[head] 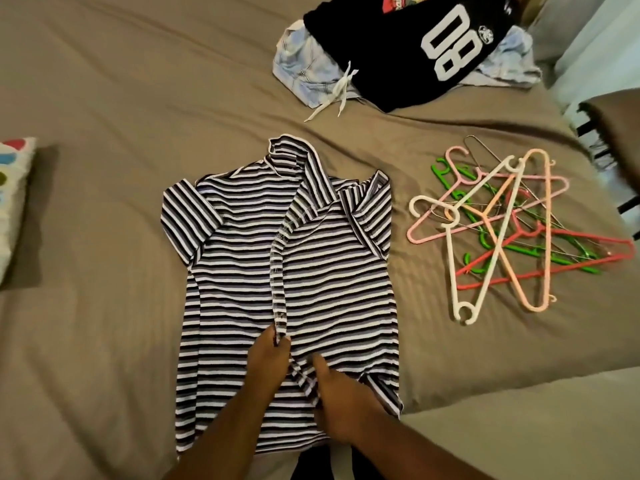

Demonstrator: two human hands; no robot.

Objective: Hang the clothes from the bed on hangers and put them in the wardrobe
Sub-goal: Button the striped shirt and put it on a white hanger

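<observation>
While the left hand (268, 358) pinches the front edge strip of the striped shirt (242, 271) between thumb and fingers, the right hand (337, 396) sits just beside it on the lower front. Its thumb is on top and its fingers curl into the bunched fabric, so both hands are gripping the shirt. It's a bit blurry down there, though.

The shirt lies flat on the bed (104, 98), collar toward the far side, front open a little and one flap folded over near the collar. Its hem reaches the near edge of the bed, and its near right corner sits right at that edge.

Off to the right, apart from the shirt, there's a tangled pile of hangers (502, 230) in pink, white, green, red and wire. At the far side a black jersey (415, 46) lies on top of some light blue clothes (301, 64). A pillow (14, 202) pokes in at the left edge, with a wide stretch of brown sheet between it and the shirt.
</observation>
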